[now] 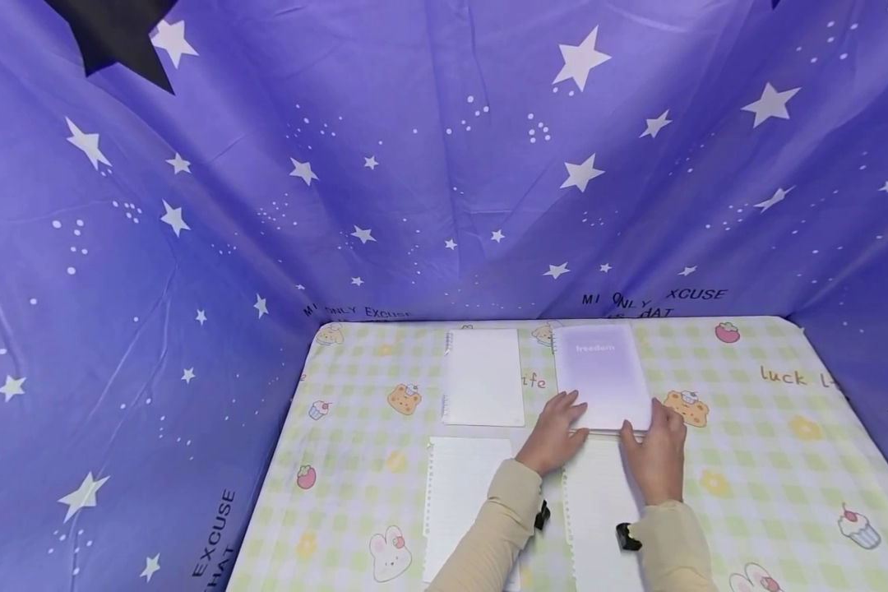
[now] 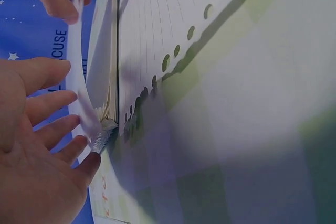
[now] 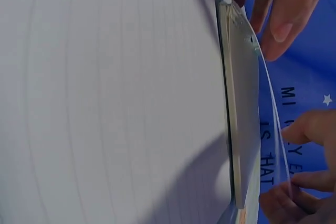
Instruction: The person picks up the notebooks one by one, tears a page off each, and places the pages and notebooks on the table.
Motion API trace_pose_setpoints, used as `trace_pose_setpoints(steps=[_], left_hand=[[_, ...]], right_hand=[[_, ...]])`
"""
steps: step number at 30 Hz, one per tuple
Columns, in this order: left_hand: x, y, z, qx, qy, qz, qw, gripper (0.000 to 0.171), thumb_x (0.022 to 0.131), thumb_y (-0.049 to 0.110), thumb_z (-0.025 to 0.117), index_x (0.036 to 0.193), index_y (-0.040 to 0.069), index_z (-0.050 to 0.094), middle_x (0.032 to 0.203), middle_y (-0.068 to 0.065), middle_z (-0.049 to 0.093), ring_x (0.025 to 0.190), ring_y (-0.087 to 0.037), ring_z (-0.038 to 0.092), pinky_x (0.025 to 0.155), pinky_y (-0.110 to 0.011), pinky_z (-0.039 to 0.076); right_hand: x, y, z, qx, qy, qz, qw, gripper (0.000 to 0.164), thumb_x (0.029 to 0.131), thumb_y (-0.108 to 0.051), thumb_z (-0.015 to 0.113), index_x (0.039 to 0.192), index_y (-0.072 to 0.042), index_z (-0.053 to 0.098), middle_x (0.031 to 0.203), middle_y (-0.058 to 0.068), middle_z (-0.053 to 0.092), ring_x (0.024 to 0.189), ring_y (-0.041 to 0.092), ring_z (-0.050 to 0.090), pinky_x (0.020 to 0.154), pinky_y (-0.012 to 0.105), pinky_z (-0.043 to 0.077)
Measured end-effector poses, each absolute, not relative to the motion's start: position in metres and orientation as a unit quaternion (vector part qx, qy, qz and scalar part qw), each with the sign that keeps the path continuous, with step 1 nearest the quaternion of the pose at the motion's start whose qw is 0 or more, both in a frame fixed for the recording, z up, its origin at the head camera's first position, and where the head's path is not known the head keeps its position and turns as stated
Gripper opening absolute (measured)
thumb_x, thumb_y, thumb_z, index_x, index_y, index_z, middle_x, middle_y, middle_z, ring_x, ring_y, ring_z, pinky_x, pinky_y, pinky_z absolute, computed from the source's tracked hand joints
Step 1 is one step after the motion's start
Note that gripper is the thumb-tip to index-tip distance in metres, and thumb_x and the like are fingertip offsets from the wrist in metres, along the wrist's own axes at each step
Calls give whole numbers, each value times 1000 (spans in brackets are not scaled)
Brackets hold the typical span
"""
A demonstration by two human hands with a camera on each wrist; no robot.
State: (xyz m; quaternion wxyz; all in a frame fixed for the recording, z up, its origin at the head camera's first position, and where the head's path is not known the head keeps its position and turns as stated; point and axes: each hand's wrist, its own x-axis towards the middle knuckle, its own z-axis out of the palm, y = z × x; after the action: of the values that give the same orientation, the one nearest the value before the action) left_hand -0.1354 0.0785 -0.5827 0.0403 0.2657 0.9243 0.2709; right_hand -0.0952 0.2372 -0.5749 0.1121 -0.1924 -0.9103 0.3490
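Observation:
A spiral notebook with a pale purple cover (image 1: 602, 378) marked "freedom" lies toward the table's far side. Its front cover (image 2: 79, 82) stands lifted off the page block (image 3: 244, 114) along the near edge. My left hand (image 1: 555, 433) is at the near left corner by the coil (image 2: 104, 132), with fingers extended and spread against the cover's outer face. At the near right corner my right hand (image 1: 657, 452) pinches the cover's edge between thumb and fingers. A loose lined sheet (image 1: 599, 510) with punched holes lies just in front of the notebook, partly beneath my forearms.
Left of the purple notebook lies a white spiral notebook (image 1: 484, 378), with another lined, hole-punched sheet (image 1: 462, 485) before it. The tablecloth (image 1: 363, 452) is green checked with cartoon prints. A purple star-patterned curtain (image 1: 444, 205) hangs behind and at the sides.

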Motion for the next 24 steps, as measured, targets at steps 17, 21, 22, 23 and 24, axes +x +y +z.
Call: trace_pose_setpoints(steps=[17,21,22,23,24], left_hand=[[-133,86,-580,283,950,125,35,49,90,33,54,136,16,46,145,0,35,136,-18,25,109,-34,25],[-132,88,-577,278,954,108,39,49,91,34,54,136,18,46,145,1,35,135,-18,25,109,-35,26],[-132,88,-576,278,954,106,39,49,91,33,54,136,18,46,145,1,36,135,-18,26,109,-35,26],[-132,88,-575,278,954,105,38,48,91,33,53,136,18,46,145,1,36,135,-18,26,109,-36,26],[-133,88,-575,278,954,106,36,47,91,32,53,136,18,47,144,1,37,135,-18,27,109,-36,26]], right_hand=[[-97,248,-590,-150,-930,325,84,46,83,-7,60,121,16,47,127,33,34,116,47,29,95,58,31],[-97,248,-591,-137,-936,310,92,45,82,-7,61,119,16,49,126,33,35,115,47,29,94,58,29],[-97,248,-591,-136,-937,308,95,45,81,-7,62,118,15,49,125,33,36,115,47,30,94,58,28],[-97,249,-592,-134,-938,305,98,45,81,-7,62,118,15,50,125,32,36,115,47,30,94,58,28],[-97,249,-592,-132,-938,303,102,45,81,-7,62,118,15,50,124,32,37,114,46,30,94,58,28]])
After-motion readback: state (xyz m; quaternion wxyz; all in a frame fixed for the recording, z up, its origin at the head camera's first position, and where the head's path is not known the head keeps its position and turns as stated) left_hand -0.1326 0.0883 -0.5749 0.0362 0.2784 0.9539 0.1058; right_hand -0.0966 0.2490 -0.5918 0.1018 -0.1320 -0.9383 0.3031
